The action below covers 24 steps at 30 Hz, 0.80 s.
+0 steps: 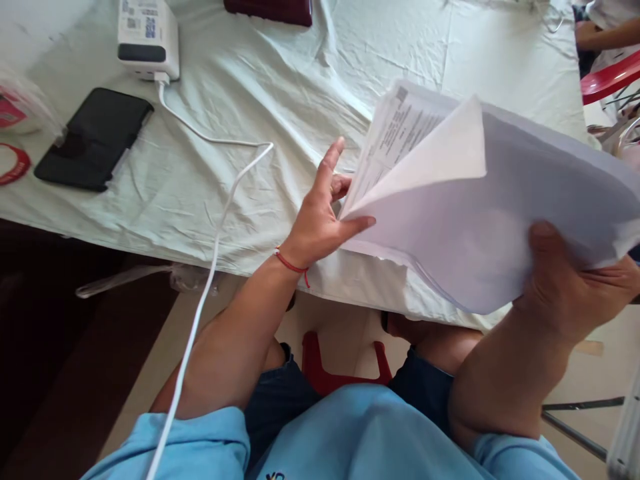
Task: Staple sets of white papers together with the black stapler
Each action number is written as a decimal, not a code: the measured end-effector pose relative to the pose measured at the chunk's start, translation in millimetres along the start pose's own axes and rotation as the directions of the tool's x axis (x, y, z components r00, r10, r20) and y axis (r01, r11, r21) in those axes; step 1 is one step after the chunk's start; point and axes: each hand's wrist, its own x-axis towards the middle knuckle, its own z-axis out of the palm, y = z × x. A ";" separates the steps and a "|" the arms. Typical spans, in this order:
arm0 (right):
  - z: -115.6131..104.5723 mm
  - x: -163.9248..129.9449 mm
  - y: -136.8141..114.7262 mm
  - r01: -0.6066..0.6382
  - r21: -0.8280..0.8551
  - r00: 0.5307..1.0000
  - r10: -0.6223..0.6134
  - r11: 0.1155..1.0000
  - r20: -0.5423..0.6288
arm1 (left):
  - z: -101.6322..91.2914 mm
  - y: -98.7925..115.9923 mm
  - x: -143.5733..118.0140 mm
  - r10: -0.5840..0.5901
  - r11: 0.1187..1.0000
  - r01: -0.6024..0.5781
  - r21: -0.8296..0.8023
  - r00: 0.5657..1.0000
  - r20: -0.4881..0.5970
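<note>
A stack of paper sheets (450, 213) is held up at a slant over the table's front edge. One sheet's left corner is folded back, baring a printed page (400, 137) beneath. My right hand (575, 287) grips the stack near its lower right side, thumb on top and fingers hidden underneath. At the left edge is my left hand (320, 213), its thumb over the sheets and its index finger stretched out past them. Its other fingers curl by the edge, partly hidden behind the paper.
A pale green cloth (290, 87) covers the table. On its left lie a black phone (95, 137), a white power block (149, 40) with a white cable (220, 220), and a red ring (15, 163). A dark red object (270, 10) sits at the back. Another person's arm (607, 37) shows at top right.
</note>
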 end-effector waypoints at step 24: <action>-1.2 -0.8 71.3 -0.233 0.339 0.963 0.167 0.912 0.214 | -22.4 17.8 5.5 0.069 0.988 -0.080 0.133 0.994 0.085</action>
